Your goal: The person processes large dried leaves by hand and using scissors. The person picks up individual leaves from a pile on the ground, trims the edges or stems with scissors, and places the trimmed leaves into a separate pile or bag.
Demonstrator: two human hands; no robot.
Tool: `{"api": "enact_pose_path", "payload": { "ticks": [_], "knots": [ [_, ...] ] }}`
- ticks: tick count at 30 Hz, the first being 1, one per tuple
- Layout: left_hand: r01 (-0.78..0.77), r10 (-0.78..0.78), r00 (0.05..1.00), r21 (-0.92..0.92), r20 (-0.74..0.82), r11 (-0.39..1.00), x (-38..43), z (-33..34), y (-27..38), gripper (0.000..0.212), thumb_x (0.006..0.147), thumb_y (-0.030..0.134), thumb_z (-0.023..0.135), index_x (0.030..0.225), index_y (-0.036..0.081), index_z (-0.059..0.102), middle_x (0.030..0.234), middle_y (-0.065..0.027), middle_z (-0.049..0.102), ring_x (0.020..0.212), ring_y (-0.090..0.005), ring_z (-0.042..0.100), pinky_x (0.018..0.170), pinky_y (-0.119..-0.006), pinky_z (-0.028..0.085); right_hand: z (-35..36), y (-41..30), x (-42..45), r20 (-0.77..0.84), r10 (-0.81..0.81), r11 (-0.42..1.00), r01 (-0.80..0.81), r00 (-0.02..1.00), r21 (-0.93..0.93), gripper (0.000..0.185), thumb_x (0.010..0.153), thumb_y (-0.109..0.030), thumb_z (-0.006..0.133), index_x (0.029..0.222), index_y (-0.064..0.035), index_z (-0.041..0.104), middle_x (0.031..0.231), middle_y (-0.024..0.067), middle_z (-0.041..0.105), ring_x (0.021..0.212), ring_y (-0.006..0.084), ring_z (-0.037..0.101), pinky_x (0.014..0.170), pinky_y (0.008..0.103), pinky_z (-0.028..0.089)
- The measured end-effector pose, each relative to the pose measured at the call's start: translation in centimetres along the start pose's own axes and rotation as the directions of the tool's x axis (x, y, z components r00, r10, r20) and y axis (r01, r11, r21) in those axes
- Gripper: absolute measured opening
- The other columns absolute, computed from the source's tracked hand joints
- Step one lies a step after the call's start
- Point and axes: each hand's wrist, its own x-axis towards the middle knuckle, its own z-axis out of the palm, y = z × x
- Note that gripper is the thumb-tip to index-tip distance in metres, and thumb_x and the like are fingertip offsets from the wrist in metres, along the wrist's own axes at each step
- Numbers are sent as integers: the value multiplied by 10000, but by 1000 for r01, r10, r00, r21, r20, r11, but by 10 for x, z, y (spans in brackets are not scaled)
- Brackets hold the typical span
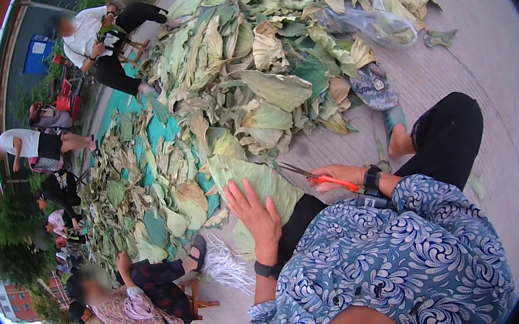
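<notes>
My left hand [253,213] rests palm down, fingers spread, on a pale green folded leaf [288,197], which looks like a lotus leaf. The leaf lies over my thigh in dark trousers. Just right of it, my right hand [339,176] grips scissors [335,183] with orange handles. The scissor blades point toward the far edge of the leaf and seem slightly parted. Beyond both hands rises a large heap of wilted, partly browned leaves [250,85].
A clear plastic bag [362,13] and a camouflage cap [374,87] lie by the heap. White strings [226,263] are on the concrete at left. More leaves cover a green sheet [170,131]. Several other people sit or stand along the left, one on a wooden stool [199,303].
</notes>
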Motion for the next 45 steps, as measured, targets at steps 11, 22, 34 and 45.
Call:
{"api": "enact_pose_path", "payload": {
  "ticks": [11,22,34,45],
  "knots": [
    [-38,28,995,-116,-93,993,-1,9,-9,576,823,184,486,1335,-14,314,1429,-227,209,1333,-420,131,1065,-528,109,-3,29,10,197,238,971,-231,951,-59,377,847,-361,614,1032,-48,513,901,9,524,852,112,479,783,271,404],
    [0,0,1000,-24,-27,1000,2,4,1,572,795,147,536,1317,-5,356,1429,-234,198,1326,-433,142,1068,-502,140,4,-4,16,94,93,996,-94,991,5,401,831,-342,640,1078,-50,520,924,23,564,868,107,498,793,264,407],
    [-14,14,1000,20,12,1000,2,3,6,550,785,244,596,1302,129,448,1434,-253,155,1326,-450,106,1025,-587,138,8,-8,22,-54,28,994,-34,998,-104,369,815,-375,649,950,-54,525,800,12,538,719,107,477,646,257,397],
    [-2,-2,999,72,53,997,7,1,15,544,766,246,626,1282,160,476,1427,-267,153,1323,-456,105,1014,-598,149,6,-12,18,-113,38,999,-37,993,18,304,823,-334,653,843,-64,515,628,-24,505,554,60,425,507,229,359]
  ]
}}
